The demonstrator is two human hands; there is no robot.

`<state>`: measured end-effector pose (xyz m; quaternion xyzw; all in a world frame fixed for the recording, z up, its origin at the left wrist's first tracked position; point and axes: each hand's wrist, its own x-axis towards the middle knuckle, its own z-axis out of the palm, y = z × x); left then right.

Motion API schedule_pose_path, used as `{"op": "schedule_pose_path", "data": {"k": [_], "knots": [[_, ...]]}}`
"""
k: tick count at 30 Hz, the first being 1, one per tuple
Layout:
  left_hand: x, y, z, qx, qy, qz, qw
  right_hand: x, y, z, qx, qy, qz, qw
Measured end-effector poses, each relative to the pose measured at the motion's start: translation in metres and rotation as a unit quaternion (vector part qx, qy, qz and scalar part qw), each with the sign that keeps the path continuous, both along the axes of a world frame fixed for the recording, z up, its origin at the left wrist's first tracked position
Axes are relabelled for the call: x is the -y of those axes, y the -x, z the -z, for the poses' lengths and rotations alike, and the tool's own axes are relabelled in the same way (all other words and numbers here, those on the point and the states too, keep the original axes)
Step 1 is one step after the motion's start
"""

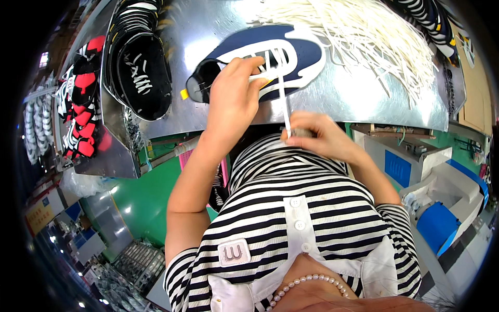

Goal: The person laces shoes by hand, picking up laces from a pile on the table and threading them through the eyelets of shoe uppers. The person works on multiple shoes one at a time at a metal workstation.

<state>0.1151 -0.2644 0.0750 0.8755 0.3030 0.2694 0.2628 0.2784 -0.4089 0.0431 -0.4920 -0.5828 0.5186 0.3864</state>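
Note:
A navy and white shoe upper point(304, 54) lies on the metal table, its dark collar to the left with a small yellow tab. White lace crosses its eyelet opening. My left hand point(235, 96) is closed on the upper beside the lacing, finger and thumb bent at the eyelet edge. From the eyelets a white shoelace point(284, 101) runs taut toward me over the table's front edge. My right hand point(317, 136), slightly blurred, is closed on the near end of this lace, in front of my striped shirt.
A heap of loose white laces point(369, 41) spreads at the back right of the metal table point(182, 112). Nested black uppers point(143, 78) stand at the left, beyond them red, black and white uppers point(83, 99). More dark uppers point(429, 26) are stacked far right. A blue and white machine point(439, 221) stands right.

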Motion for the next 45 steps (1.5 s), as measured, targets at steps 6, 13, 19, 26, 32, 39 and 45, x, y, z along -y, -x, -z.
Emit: {"op": "schedule_pose_path", "data": {"k": [6, 13, 19, 26, 32, 39, 45], "knots": [[-0.006, -0.004, 0.008, -0.177, 0.027, 0.011, 0.984, -0.059, -0.015, -0.003, -0.027, -0.042, 0.275, 0.960], [-0.017, 0.001, 0.017, -0.082, 0.207, 0.025, 0.975, -0.085, -0.006, 0.009, -0.115, -0.074, 0.346, 0.928], [-0.011, -0.008, 0.027, -0.092, 0.080, -0.028, 0.992, -0.089, -0.002, 0.021, -0.115, -0.076, 0.356, 0.924], [-0.010, -0.009, 0.023, -0.111, 0.057, -0.028, 0.992, -0.034, -0.003, 0.008, 0.007, -0.010, 0.314, 0.949], [-0.010, -0.007, 0.027, -0.076, 0.058, -0.015, 0.995, -0.028, 0.002, 0.012, 0.061, 0.003, 0.269, 0.961], [-0.003, -0.003, 0.030, -0.033, 0.042, 0.028, 0.998, -0.033, 0.010, 0.012, 0.099, 0.015, 0.291, 0.951], [0.004, 0.005, 0.031, -0.013, 0.002, 0.047, 0.999, -0.053, 0.024, 0.035, 0.098, -0.072, 0.308, 0.944]]}}
